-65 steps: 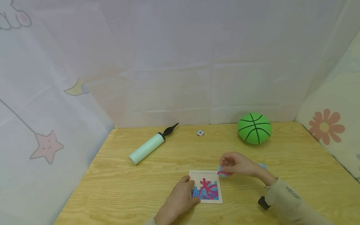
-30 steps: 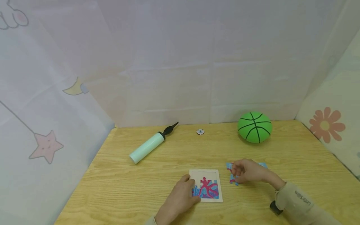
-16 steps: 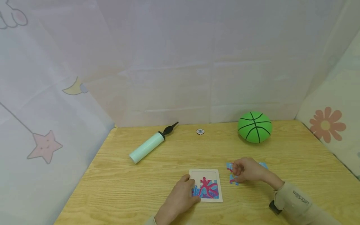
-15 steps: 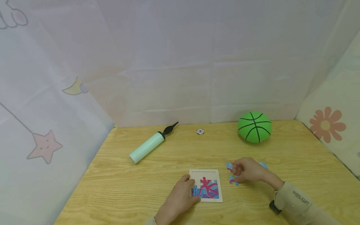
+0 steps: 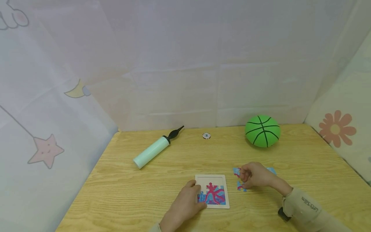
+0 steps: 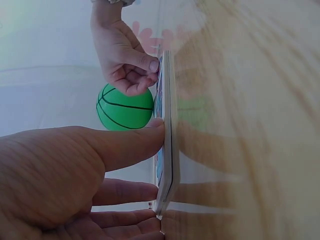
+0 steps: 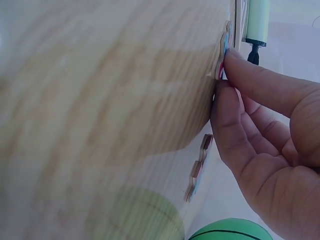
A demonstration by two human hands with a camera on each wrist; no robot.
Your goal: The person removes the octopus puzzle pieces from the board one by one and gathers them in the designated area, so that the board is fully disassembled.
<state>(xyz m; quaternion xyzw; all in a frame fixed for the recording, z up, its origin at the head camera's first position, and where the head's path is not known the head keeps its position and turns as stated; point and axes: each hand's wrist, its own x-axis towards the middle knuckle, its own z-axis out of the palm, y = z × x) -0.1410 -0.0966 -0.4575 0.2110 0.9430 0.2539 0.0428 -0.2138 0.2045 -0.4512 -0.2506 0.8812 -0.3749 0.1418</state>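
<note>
In the head view, my left hand [image 5: 186,201] rests against the left side of a white puzzle frame [image 5: 227,196]. Its thumb lies at the near edge and its fingers, fairly straight in the left wrist view, touch the left edge. Joined pieces of a pink octopus picture [image 5: 215,195] fill the lower part of the frame; the upper part shows bare backing. To the right, my right hand [image 5: 255,175] pinches a blue-and-pink puzzle piece [image 5: 241,186] low over the table, with thumb and curled index finger at its edge. Another puzzle piece [image 5: 236,171] lies just beyond the fingers.
Behind the right wrist, a blue piece [image 5: 271,170] is partly hidden. A green ball [image 5: 262,131] sits at the back right and a poker chip [image 5: 206,136] at the back middle. A pale green hand pump [image 5: 152,152] lies at the left of the wooden table [image 5: 121,193].
My right hand moved right with a puzzle piece, from beside the frame's top corner down to the loose pieces. Lately that piece shifted slightly under its fingers. My left hand stayed still.
</note>
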